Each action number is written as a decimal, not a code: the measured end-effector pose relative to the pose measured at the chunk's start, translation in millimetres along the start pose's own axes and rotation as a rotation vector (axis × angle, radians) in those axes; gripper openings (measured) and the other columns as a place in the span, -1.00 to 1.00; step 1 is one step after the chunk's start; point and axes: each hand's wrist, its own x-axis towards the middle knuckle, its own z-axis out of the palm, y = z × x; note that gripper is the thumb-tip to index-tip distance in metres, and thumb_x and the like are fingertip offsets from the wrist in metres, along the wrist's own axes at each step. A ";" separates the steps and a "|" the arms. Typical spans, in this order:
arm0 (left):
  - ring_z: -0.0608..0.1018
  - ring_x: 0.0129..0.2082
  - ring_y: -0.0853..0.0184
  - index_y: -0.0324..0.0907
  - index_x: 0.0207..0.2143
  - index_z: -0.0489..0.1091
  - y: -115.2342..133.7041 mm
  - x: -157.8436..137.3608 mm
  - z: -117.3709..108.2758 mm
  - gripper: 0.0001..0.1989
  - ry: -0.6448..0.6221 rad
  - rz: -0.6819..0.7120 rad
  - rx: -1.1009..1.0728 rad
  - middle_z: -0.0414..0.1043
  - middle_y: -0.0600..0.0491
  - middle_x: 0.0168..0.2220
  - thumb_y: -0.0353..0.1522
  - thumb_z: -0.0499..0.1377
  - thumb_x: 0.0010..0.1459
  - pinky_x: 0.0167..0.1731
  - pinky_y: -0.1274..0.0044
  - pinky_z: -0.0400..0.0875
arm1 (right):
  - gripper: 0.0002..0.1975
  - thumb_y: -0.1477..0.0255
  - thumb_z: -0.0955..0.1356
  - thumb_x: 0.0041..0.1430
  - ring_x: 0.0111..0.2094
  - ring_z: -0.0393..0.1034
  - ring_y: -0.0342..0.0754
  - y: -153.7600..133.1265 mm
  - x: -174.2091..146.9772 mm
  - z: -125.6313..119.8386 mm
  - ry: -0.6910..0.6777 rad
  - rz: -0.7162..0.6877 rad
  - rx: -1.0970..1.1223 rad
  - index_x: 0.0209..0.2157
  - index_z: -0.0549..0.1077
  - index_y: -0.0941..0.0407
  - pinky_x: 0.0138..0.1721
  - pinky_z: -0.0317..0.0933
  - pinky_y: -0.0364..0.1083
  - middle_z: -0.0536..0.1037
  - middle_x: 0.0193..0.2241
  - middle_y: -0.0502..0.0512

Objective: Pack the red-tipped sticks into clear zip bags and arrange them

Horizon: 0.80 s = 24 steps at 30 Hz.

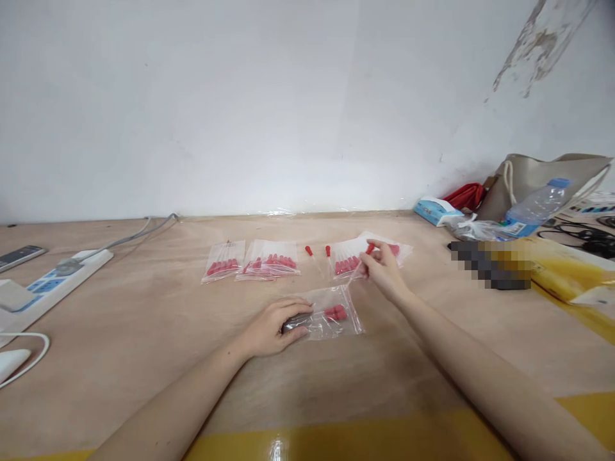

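My right hand (379,266) pinches a dropper (369,249) by its red bulb, the clear tube slanting down to the left. The tip of the tube is near the right end of a clear zip bag (319,328). Inside that bag lie droppers with red bulbs (336,312). My left hand (278,325) holds the bag's left end between fingers and thumb against the table. Two loose droppers, one with its red bulb (308,250) toward the wall, lie beyond the bag. Filled bags of droppers lie behind, one bag (346,264) partly hidden by my right hand.
More filled bags (273,261) lie at centre left. A power strip (57,275) with cables and a phone (22,257) are on the left. At right stand a tissue box (436,211), a plastic bottle (541,206), a beige bag (528,176) and a yellow package (567,269).
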 end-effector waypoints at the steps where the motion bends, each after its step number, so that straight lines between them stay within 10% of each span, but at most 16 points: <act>1: 0.35 0.01 0.27 -0.11 0.00 0.27 0.8 0.4 -0.6 -0.65 -0.005 -0.002 0.000 0.31 0.00 0.01 -0.29 0.08 0.15 0.02 0.40 0.25 | -0.55 0.31 0.30 -0.06 -0.72 0.21 -0.20 2.6 -7.0 -10.8 0.038 0.001 0.060 -0.10 0.16 0.09 -0.69 0.09 -0.21 0.27 -0.67 -0.20; 24: 0.35 0.01 0.24 -0.10 0.04 0.22 2.9 0.2 -2.3 -0.61 -0.018 -0.057 0.022 0.30 0.00 0.01 -0.27 0.08 0.15 0.01 0.39 0.24 | -0.52 0.19 0.42 -0.20 -0.54 0.39 -0.17 18.5 -55.6 -15.5 0.011 0.156 0.368 -0.31 0.13 0.04 -0.46 0.35 -0.11 0.37 -0.54 -0.15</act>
